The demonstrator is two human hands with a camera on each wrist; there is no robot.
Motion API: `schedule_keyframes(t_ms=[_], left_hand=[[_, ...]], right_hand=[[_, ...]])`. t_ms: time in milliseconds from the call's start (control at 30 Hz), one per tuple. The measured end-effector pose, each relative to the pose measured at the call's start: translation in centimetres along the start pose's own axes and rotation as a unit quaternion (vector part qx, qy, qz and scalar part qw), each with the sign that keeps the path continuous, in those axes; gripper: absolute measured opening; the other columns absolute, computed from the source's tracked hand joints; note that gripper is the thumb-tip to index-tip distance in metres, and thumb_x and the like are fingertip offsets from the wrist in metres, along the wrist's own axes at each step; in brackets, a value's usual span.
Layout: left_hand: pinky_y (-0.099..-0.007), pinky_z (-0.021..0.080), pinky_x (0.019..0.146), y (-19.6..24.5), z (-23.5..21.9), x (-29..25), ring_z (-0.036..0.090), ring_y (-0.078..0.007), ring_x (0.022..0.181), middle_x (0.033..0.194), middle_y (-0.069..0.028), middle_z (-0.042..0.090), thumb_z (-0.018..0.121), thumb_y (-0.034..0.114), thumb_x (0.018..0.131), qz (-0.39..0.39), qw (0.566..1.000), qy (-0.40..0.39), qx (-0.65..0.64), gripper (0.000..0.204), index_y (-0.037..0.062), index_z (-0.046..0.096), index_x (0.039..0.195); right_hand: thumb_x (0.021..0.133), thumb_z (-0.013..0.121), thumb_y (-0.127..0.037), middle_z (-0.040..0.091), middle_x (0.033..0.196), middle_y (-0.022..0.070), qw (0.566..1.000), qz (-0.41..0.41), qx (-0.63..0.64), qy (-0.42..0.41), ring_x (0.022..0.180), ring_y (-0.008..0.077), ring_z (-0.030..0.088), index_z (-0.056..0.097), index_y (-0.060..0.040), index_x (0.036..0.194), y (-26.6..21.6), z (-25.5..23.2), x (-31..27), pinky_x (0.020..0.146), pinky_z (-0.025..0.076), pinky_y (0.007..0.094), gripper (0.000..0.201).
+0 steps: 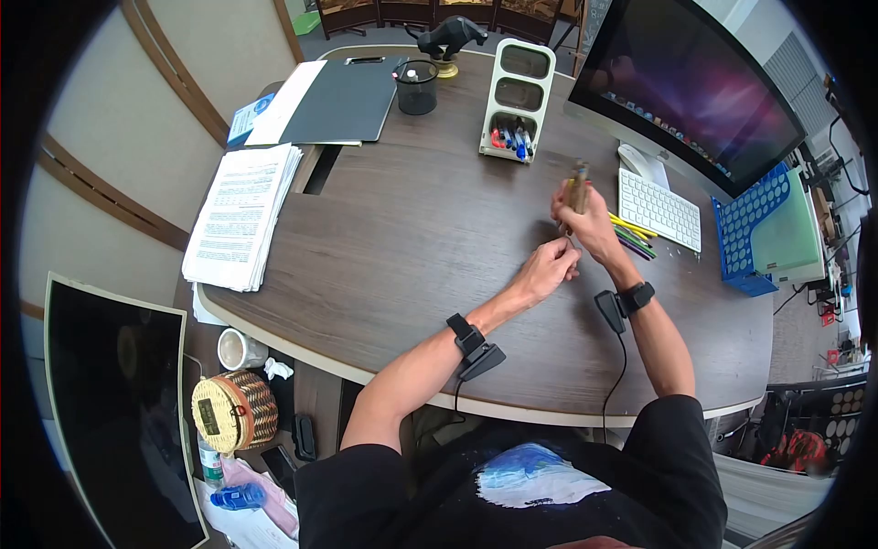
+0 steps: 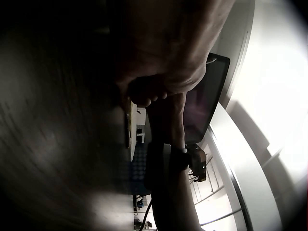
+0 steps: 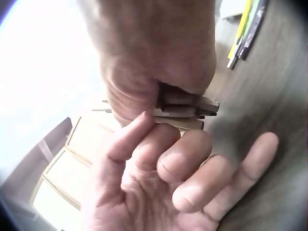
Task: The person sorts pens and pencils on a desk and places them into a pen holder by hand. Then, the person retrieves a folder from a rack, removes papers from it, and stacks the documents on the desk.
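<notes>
My right hand (image 1: 590, 220) grips a bundle of wooden pencils (image 3: 192, 108), held roughly upright over the desk in the head view. Coloured tips show at its top. Close to the bundle's lower end is my left hand (image 1: 547, 265), low over the desk. In the right wrist view its fingers are loosely curled, the outermost one nearly straight, and the palm holds nothing. Yellow, green and purple pencils (image 1: 633, 240) lie on the desk just right of my right hand. The left wrist view is dark and shows little of the fingers.
A white keyboard (image 1: 660, 209) and a monitor (image 1: 695, 82) stand to the right, beside a blue file rack (image 1: 750, 229). Behind the hands is a white pen organizer (image 1: 517, 101) with pens. Stacked papers (image 1: 240, 220), a dark folder (image 1: 343, 101) and a mesh cup (image 1: 417, 90) sit left.
</notes>
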State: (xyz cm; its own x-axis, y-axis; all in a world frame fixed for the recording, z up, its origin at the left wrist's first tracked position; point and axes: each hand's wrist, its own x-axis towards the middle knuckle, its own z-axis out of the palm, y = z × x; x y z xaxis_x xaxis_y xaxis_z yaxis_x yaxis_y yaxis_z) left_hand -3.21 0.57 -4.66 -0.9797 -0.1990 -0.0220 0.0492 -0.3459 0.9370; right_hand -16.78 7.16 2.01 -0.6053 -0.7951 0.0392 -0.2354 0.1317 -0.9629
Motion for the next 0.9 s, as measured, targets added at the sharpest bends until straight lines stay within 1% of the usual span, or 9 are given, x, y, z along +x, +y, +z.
schedule_keyframes(t_ms=[33, 100, 133, 233, 433, 633, 700, 833, 900], left_hand=[[-0.0327, 0.062, 0.088, -0.1, 0.1, 0.0, 0.058, -0.0085, 0.077, 0.086, 0.0020, 0.056, 0.059, 0.028, 0.112, -0.003, 1.000, -0.002, 0.000, 0.028, 0.0082, 0.059, 0.092], [-0.0335, 0.063, 0.092, -0.1, 0.1, -0.1, 0.055, -0.0067, 0.076, 0.085, 0.0036, 0.053, 0.059, 0.027, 0.113, 0.006, 1.000, -0.010, -0.008, 0.030, 0.0103, 0.054, 0.089], [-0.0335, 0.063, 0.092, 0.0, 0.2, -0.2, 0.055, -0.0067, 0.076, 0.085, 0.0036, 0.053, 0.059, 0.027, 0.113, 0.002, 1.000, -0.012, -0.007, 0.030, 0.0103, 0.054, 0.089], [-0.0347, 0.063, 0.092, 0.2, 0.1, -0.2, 0.054, -0.0069, 0.075, 0.084, 0.0040, 0.052, 0.058, 0.027, 0.114, -0.004, 1.000, -0.005, 0.012, 0.030, 0.0105, 0.054, 0.089], [-0.0352, 0.063, 0.093, 0.0, 0.1, -0.1, 0.054, -0.0076, 0.076, 0.085, 0.0029, 0.054, 0.058, 0.025, 0.114, -0.003, 1.000, -0.007, 0.005, 0.028, 0.0089, 0.056, 0.091], [-0.0366, 0.062, 0.096, 0.0, 0.0, -0.1, 0.056, -0.0089, 0.077, 0.085, 0.0016, 0.055, 0.059, 0.025, 0.113, -0.005, 1.000, -0.013, -0.007, 0.029, 0.0073, 0.057, 0.091], [-0.0361, 0.060, 0.096, 0.1, 0.0, -0.1, 0.057, -0.0097, 0.078, 0.085, 0.0009, 0.056, 0.059, 0.025, 0.113, -0.008, 1.000, -0.005, -0.004, 0.029, 0.0071, 0.058, 0.090], [-0.0345, 0.059, 0.095, -0.1, 0.1, -0.1, 0.059, -0.0103, 0.080, 0.086, 0.0003, 0.058, 0.060, 0.024, 0.113, -0.009, 1.000, -0.003, 0.005, 0.028, 0.0066, 0.059, 0.091], [-0.0315, 0.057, 0.090, -0.2, 0.0, 0.0, 0.062, -0.0108, 0.084, 0.088, -0.0003, 0.061, 0.060, 0.026, 0.112, -0.008, 1.000, -0.005, 0.018, 0.028, 0.0068, 0.059, 0.091]], right_hand=[[0.094, 0.070, -0.006, 0.068, 0.097, 0.0028, 1.000, 0.003, 0.001, 0.002, 0.090, 0.0121, 0.067, 0.062, -0.0038, 0.111, 0.4, -0.1, -0.4, 0.078, 0.055, 0.0306, 0.019], [0.096, 0.069, -0.006, 0.067, 0.095, 0.0032, 0.995, -0.057, 0.053, 0.060, 0.088, 0.0114, 0.066, 0.060, -0.0049, 0.109, 1.0, -0.5, -1.1, 0.075, 0.054, 0.0302, 0.016], [0.096, 0.069, -0.005, 0.067, 0.095, 0.0031, 0.992, -0.072, 0.061, 0.084, 0.088, 0.0117, 0.065, 0.058, -0.0055, 0.108, 1.2, -0.2, -1.5, 0.077, 0.054, 0.0302, 0.016], [0.097, 0.070, -0.006, 0.067, 0.096, 0.0030, 0.989, -0.087, 0.055, 0.104, 0.089, 0.0118, 0.065, 0.059, -0.0055, 0.109, 2.6, -0.2, -1.5, 0.080, 0.054, 0.0302, 0.017], [0.098, 0.073, -0.006, 0.068, 0.098, 0.0028, 0.993, -0.048, 0.058, 0.090, 0.093, 0.0119, 0.067, 0.060, -0.0060, 0.113, 3.6, -0.1, -2.0, 0.083, 0.055, 0.0311, 0.019], [0.099, 0.075, -0.005, 0.069, 0.099, 0.0040, 0.992, -0.071, 0.065, 0.086, 0.093, 0.0140, 0.071, 0.059, -0.0062, 0.113, 2.4, -0.3, -2.1, 0.082, 0.057, 0.0304, 0.022], [0.099, 0.077, -0.005, 0.069, 0.098, 0.0040, 0.988, -0.073, 0.102, 0.088, 0.094, 0.0139, 0.071, 0.058, -0.0066, 0.111, 1.7, -0.4, -2.2, 0.083, 0.057, 0.0289, 0.022], [0.101, 0.080, -0.009, 0.070, 0.096, 0.0025, 0.992, -0.078, 0.072, 0.073, 0.088, 0.0104, 0.068, 0.061, -0.0055, 0.109, 2.1, -0.7, -2.0, 0.078, 0.056, 0.0273, 0.022], [0.102, 0.079, -0.010, 0.070, 0.095, 0.0022, 0.993, -0.069, 0.061, 0.077, 0.086, 0.0097, 0.067, 0.063, -0.0050, 0.110, 2.0, -0.6, -1.7, 0.076, 0.055, 0.0269, 0.019]])
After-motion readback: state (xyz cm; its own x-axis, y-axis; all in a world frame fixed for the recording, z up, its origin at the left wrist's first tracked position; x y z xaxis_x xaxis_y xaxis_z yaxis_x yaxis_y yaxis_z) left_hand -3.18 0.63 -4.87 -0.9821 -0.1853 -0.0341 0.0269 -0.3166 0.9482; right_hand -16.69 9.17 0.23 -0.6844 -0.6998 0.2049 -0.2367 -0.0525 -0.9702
